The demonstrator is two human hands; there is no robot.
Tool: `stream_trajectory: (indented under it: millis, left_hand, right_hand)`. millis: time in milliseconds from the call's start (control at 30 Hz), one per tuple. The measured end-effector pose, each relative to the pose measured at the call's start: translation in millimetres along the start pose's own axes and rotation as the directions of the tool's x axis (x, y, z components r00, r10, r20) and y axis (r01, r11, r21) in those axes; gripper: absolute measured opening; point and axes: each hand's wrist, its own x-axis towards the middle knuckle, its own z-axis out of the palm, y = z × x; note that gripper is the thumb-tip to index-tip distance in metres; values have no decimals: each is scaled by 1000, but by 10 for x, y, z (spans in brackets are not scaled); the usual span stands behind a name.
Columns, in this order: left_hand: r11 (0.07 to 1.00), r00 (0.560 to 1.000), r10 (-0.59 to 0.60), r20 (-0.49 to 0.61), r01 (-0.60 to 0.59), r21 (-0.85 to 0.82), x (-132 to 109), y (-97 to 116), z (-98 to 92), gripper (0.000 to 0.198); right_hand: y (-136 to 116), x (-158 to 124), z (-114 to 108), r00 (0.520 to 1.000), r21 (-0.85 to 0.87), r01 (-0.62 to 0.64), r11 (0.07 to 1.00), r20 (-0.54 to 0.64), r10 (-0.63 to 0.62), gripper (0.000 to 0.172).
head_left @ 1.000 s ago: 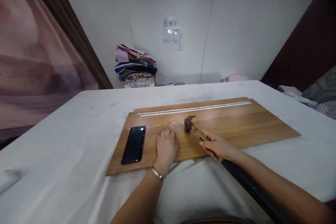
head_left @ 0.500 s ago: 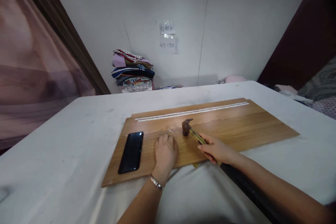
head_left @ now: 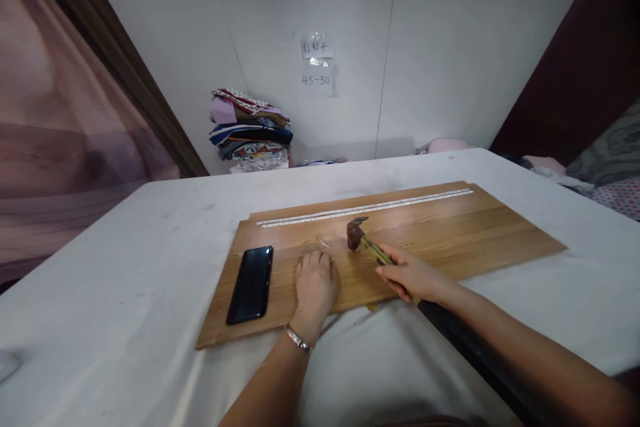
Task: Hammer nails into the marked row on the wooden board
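Observation:
My right hand point(head_left: 413, 273) is wrapped round the yellow and black handle of a claw hammer point(head_left: 355, 233). The rusty head is over the middle of a wooden board point(head_left: 460, 230), claw pointing away from me; whether it touches the wood I cannot tell. Left of the hammer, my left hand point(head_left: 316, 283) lies palm down on the board, fingers stretched forward and holding nothing visible. Its fingertips reach a few loose nails point(head_left: 323, 243). Under the palm the board is hidden. Small dark marks point(head_left: 407, 243) show in the wood right of the hammer.
A black phone point(head_left: 250, 285) lies on the board's left end. Two white measuring strips point(head_left: 365, 207) run along its far side. The board rests on a white-covered table point(head_left: 115, 267). Folded clothes point(head_left: 251, 130) are stacked beyond the table, near a wall with paper notes point(head_left: 317, 80).
The whole scene sits slightly higher in the picture, as the camera has tipped a little. Both hands and the hammer keep nearly the same places on the board.

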Motion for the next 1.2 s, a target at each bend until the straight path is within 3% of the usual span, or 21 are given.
stream_trajectory:
  millis: [267, 533, 667, 833, 967, 1200]
  left_hand:
    - [1000, 1000, 1, 16, -1, -13, 0, 29, -34, 21]
    - [1000, 1000, -3, 15, 3, -15, -2, 29, -48, 21]
    - [1000, 999, 21, -32, -22, -21, -5, -4, 5, 21]
    - [1000, 1000, 2, -10, -2, -16, 2, 5, -9, 22]
    - [1000, 1000, -4, 0, 4, -10, 2, 23, -39, 21]
    - [1000, 1000, -3, 22, 3, -20, -2, 28, -41, 22]
  right_hand:
    - [111, -37, -26, 1000, -18, -27, 999, -10, 27, 44]
    - [-7, -67, -33, 999, -3, 6, 1000, -53, -7, 50]
    - [27, -10, 19, 1000, 3, 0, 1000, -22, 0, 44]
    - [85, -6, 43, 1000, -18, -13, 1000, -10, 13, 36]
    - [70, -53, 2, 999, -9, -42, 999, -10, 42, 38]
    - [-29, -38, -18, 1000, -15, 20, 1000, -13, -20, 50]
